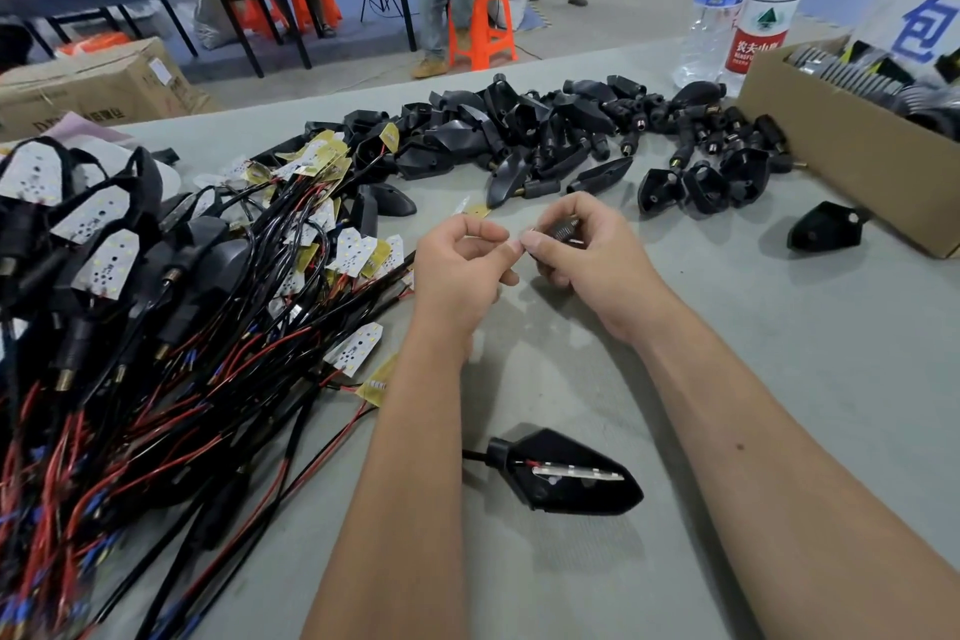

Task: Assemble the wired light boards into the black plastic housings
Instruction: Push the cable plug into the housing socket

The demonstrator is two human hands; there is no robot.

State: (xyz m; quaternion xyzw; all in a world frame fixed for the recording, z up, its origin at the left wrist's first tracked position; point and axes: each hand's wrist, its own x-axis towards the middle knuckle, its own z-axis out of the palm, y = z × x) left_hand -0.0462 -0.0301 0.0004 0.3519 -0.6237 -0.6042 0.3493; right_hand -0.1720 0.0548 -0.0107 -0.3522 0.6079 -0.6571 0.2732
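While both hands meet above the table, the right hand curls its fingers round a small dark ribbed part, and the left hand pinches thumb to forefinger at that part's near end; what it pinches is too small to tell. Boards lie left of the fingers, housings beyond them, one fitted housing nearer.

Both bare forearms reach forward over the desk, converging toward the middle. Left hand: fingers curled, thumb and forefinger pinched together at the tips. Right hand: fingers curled in a grip round a small dark ribbed part. The fingertips of the two hands meet.
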